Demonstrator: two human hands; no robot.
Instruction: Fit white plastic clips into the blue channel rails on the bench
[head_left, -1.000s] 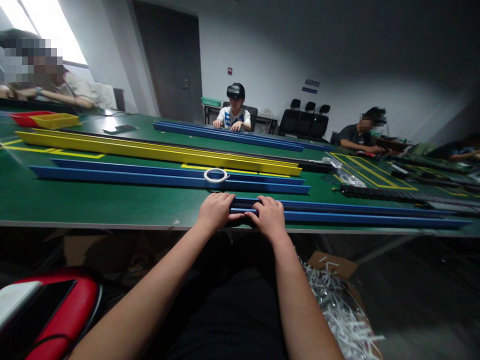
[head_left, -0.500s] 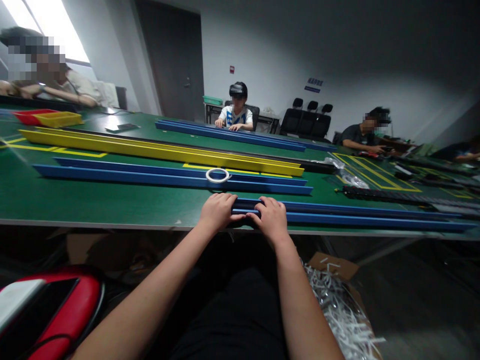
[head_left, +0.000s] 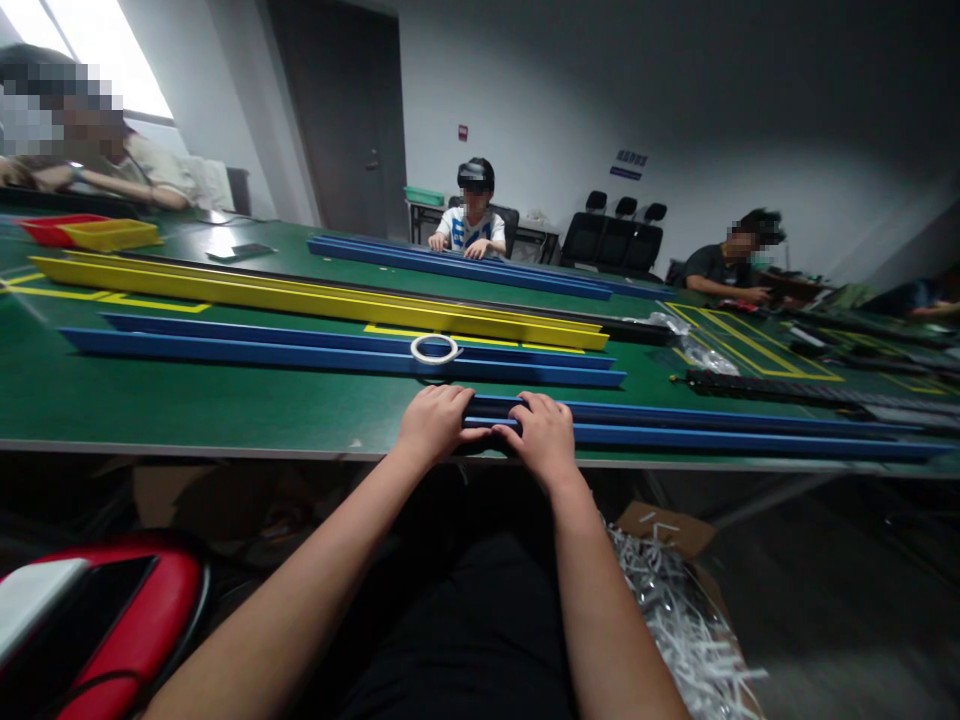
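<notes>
the fingers of the left hand (head_left: 435, 415) and right hand (head_left: 545, 428) curl over the left end of a long straight blue channel (head_left: 712, 437), grasping it from above. both thumbs lie on the near side and point toward each other, with a short stretch of the channel bare between the two grips.

the channel lies lengthwise near the front edge of a green table (head_left: 337, 410) with a pale rim. two parallel blue walls stand up from it, smooth and matt, the near one a shade brighter; between them runs a dark band, whether lining or shadow i cannot tell. it looks straight all along, and its walls taper to slanted tips at the far right. its left end is covered by the left hand. whether it is metal or plastic does not show.

just beyond the hands is a second blue channel (head_left: 240, 348) of the same form, with a flat white ring-shaped roll (head_left: 435, 361) resting across its walls. behind that lies a long bright yellow channel (head_left: 300, 300). a black ribbed strip (head_left: 787, 390) is on the table to the right.

farther out, a co-worker in a white and blue shirt (head_left: 472, 235) sits at the far side, hands near more blue channels (head_left: 450, 272). below the table, to the right, an open brown cardboard box (head_left: 667, 525) holds shredded white strips (head_left: 679, 620).
</notes>
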